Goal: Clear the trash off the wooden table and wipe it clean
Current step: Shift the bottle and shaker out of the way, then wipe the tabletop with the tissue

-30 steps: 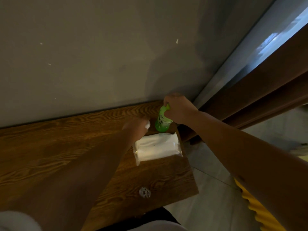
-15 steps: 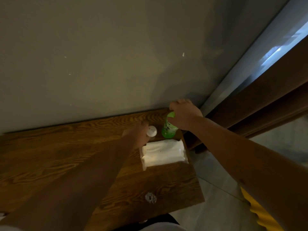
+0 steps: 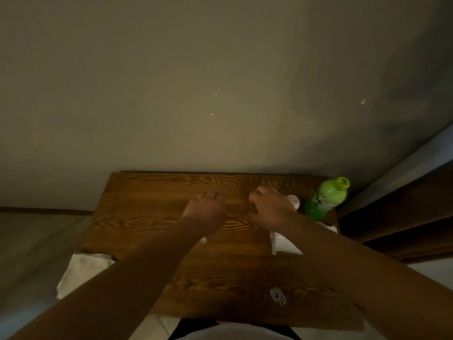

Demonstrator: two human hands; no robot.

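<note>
The wooden table (image 3: pixel 171 217) stands against the wall. My left hand (image 3: pixel 206 209) is over its middle with loose fingers and holds nothing. My right hand (image 3: pixel 269 209) is just to the right of it, fingers spread, also holding nothing. A green bottle (image 3: pixel 328 197) stands upright at the far right corner, with a small white jar (image 3: pixel 294 201) beside it, just behind my right hand. A white tissue pack (image 3: pixel 284 242) lies partly under my right forearm. A crumpled scrap (image 3: pixel 278 296) lies near the front edge. A small white bit (image 3: pixel 203 240) shows below my left wrist.
A white cloth (image 3: pixel 83 271) lies at the table's front left corner, partly under my left forearm. The grey wall (image 3: pixel 220 82) rises directly behind the table. A dark wooden frame (image 3: pixel 404 217) runs along the right. Pale floor (image 3: pixel 36 241) shows on the left.
My right hand has let go of the green bottle and my left hand has left the white jar. Both hands moved left over the table's middle, and the view swung left.
</note>
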